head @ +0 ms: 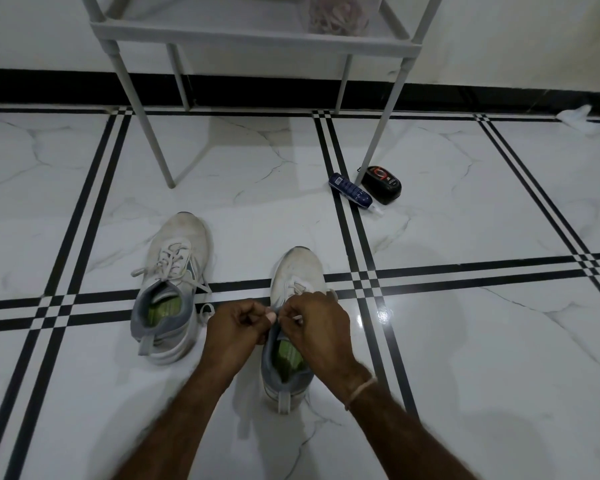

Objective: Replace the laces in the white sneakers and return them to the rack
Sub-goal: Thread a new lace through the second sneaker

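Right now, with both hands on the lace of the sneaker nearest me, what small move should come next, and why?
Probably pull both ends snug, outward. The left hand and right hand each pinch lace at the top of the near sneaker, close together over its tongue, so the lacing looks nearly finished there. The other sneaker is already laced.

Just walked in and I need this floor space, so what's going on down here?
A person is working on the nearer white sneaker on the tiled floor; the left hand and right hand both pinch its lace. The other sneaker stands beside it, laced, ends loose. Neither is on the rack yet.
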Tool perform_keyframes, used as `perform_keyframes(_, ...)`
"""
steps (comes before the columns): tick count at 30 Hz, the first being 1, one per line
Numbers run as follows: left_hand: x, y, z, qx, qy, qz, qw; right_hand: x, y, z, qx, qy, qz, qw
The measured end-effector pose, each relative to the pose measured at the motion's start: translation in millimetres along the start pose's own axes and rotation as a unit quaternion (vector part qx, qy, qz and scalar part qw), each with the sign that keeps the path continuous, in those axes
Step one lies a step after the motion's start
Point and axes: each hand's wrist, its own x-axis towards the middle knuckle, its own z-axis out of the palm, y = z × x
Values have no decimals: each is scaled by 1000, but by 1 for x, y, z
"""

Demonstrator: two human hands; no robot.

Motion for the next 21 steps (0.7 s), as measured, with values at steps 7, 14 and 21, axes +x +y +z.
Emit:
perform_keyframes(7, -2, 6, -4, -27, -19, -22, 999, -7, 13, 1, 160, -48, 58, 984)
perform_keyframes(14, -5, 13, -3, -48, -37, -80, 995, -1, 8, 4, 157, -19, 75, 985)
perform_keyframes(21, -2, 33, -6, -84, 27, -117, 989, -5, 25, -7, 72, 23, 49, 996)
